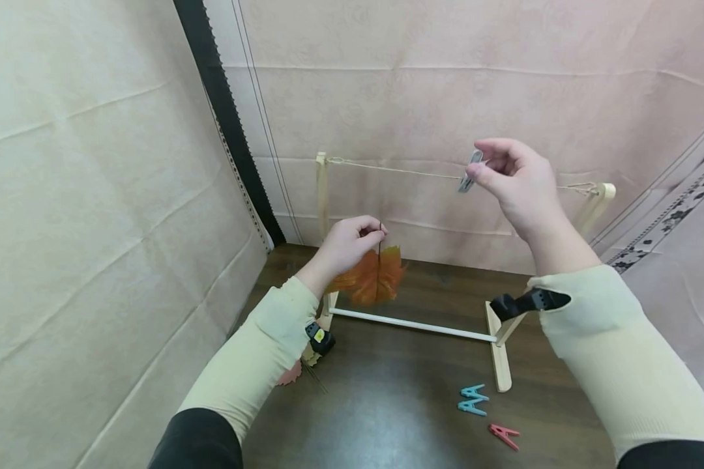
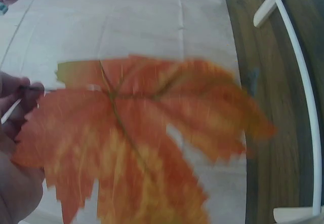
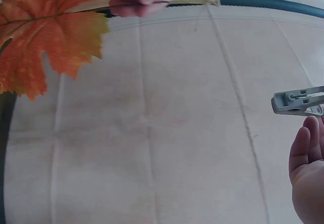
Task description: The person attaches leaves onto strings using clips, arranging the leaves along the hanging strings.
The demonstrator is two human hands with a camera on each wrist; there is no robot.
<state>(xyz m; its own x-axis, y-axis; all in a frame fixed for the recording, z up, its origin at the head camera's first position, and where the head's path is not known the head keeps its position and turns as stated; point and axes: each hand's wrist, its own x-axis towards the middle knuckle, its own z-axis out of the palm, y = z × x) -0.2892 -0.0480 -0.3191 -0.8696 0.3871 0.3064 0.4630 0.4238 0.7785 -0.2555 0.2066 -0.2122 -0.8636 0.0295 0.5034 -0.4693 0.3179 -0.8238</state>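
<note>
My left hand (image 1: 352, 246) pinches the thin dark stem of an orange autumn leaf (image 1: 378, 280), which hangs below the fingers. In the left wrist view the leaf (image 2: 147, 112) fills much of the picture, its green-yellow tip near the stem. A grey clothespin (image 1: 470, 172) is held between the thumb and fingers of my right hand (image 1: 519, 185), up at the height of the string (image 1: 399, 170). The clothespin (image 3: 288, 102) appears to the right of the string (image 3: 238, 95) in the right wrist view. The leaf is below and left of the clothespin, apart from the string.
A wooden post (image 1: 322, 195) and another post (image 1: 595, 203) carry the string, with a white rod (image 1: 413, 324) joining their feet. Two blue clothespins (image 1: 472, 399) and a red one (image 1: 504, 435) lie on the dark table (image 1: 381, 397). More leaves (image 1: 290, 373) lie partly under my left sleeve.
</note>
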